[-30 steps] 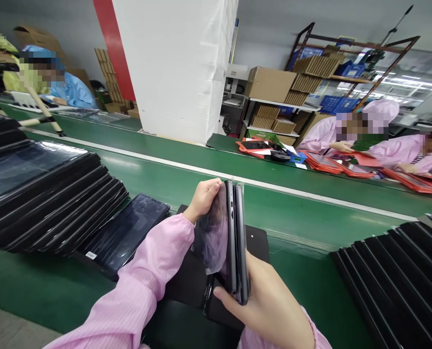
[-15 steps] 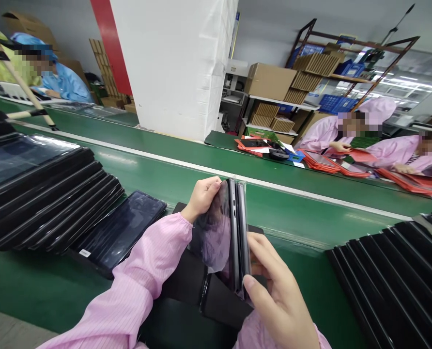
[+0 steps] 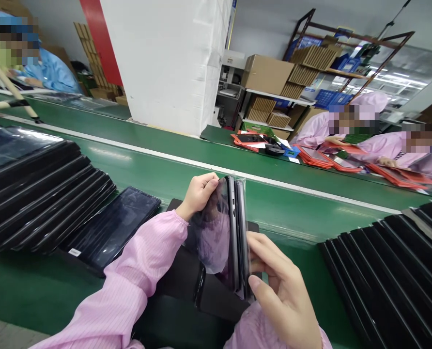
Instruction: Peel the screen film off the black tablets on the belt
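A fanned row of glossy black tablets (image 3: 38, 198) lies along the green bench's (image 3: 136, 169) left edge. The left hand (image 3: 197, 194) pinches the top corner of two upright dark tablets in clear film (image 3: 234, 232) over the near edge; the right hand (image 3: 281, 295) grips their lower side, fingers curled. Black sleeves (image 3: 386, 271) fan along the right edge.

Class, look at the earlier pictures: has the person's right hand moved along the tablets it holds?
Yes. The right hand slid up from the tablets' bottom corner, fingers now on their back face.
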Available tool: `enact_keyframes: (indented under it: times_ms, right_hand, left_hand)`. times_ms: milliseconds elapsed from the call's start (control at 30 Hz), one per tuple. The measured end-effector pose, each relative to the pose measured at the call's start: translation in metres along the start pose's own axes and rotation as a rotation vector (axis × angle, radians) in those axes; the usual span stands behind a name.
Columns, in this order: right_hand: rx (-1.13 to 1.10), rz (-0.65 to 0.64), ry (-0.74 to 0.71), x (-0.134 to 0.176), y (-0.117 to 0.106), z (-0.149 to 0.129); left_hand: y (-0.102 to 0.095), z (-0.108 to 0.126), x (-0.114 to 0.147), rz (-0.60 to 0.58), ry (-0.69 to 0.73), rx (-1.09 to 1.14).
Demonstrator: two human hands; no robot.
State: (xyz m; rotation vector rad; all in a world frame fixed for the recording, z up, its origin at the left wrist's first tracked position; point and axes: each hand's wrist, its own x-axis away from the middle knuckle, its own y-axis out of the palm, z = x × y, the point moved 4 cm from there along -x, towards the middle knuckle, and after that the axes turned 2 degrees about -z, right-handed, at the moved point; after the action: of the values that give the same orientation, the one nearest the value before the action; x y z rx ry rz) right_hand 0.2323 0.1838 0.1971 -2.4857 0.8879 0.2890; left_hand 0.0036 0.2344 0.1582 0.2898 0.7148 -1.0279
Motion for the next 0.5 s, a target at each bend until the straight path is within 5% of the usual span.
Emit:
enact_keyframes:
  times_ms: [500]
  right_hand:
    - [0.132, 0.015, 0.042, 0.0090, -0.0048, -0.0023]
  left_hand:
    - [0.0053, 0.0081, 0.0023, -0.046, 0.001, -0.025]
